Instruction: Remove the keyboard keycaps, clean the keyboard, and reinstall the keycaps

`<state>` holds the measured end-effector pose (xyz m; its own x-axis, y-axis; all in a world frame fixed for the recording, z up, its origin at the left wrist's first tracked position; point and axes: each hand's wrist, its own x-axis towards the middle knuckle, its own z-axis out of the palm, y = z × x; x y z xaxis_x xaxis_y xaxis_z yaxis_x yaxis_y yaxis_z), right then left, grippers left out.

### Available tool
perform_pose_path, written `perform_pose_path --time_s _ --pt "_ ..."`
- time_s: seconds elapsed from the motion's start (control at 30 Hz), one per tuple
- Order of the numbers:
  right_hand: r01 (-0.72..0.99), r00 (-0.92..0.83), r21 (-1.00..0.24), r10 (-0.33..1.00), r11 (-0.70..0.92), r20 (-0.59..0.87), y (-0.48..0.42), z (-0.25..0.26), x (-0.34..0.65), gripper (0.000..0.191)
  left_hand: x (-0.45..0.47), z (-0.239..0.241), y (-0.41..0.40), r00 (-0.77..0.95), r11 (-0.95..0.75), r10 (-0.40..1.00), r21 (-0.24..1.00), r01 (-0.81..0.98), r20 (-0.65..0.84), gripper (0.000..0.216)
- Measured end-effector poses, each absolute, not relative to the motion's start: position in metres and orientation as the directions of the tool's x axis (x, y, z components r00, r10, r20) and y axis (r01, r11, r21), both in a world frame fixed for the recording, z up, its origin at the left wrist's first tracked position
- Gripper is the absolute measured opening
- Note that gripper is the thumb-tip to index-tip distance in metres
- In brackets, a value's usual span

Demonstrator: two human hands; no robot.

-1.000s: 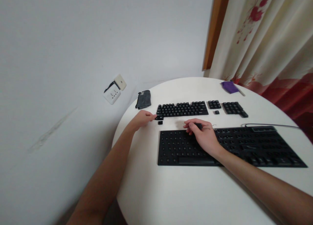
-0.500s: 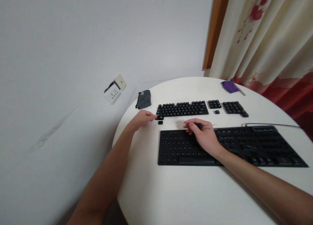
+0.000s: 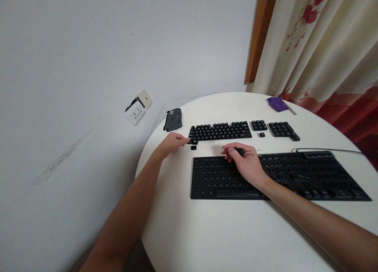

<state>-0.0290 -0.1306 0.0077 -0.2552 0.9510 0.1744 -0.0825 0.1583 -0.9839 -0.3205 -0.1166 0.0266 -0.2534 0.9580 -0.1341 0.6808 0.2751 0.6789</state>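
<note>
My left hand [image 3: 175,142] reaches to the near left corner of a block of loose black keycaps [image 3: 220,131]. Its thumb and fingertips are pinched on a keycap [image 3: 189,141] there. A single keycap [image 3: 193,148] lies just below. Over the upper middle of the black keyboard [image 3: 203,177] is my right hand [image 3: 246,161], its fingers closed around a small black keycap puller [image 3: 239,151]. A thin wire shows by the back of that hand. The keyboard's left part has bare key stems, with the long space bar [image 3: 236,193] still on it. My right forearm hides part of the board.
More keycaps [image 3: 259,125] and a number-pad group [image 3: 282,130] lie farther right, with one single keycap [image 3: 262,135]. A dark grey pouch [image 3: 173,120] rests at the table's left edge, a purple cloth [image 3: 277,104] at the back right. A cable [image 3: 327,149] runs right.
Both hands hold the same places and grips. Only a very slight shift of the whole view shows.
</note>
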Motion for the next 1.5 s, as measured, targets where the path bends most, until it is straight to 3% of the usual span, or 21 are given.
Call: perform_pose_path --time_s 0.5,1.5 --pt "-0.077 -0.261 -0.985 0.95 0.155 0.17 -0.131 0.007 -0.029 0.018 -0.321 0.028 -0.118 -0.233 0.275 0.96 0.703 0.656 -0.158 0.038" --pt "-0.021 -0.299 -0.982 0.936 0.185 0.183 -0.13 0.006 -0.028 0.02 -0.322 0.018 -0.113 -0.248 0.218 0.967 0.699 0.681 -0.061 0.041"
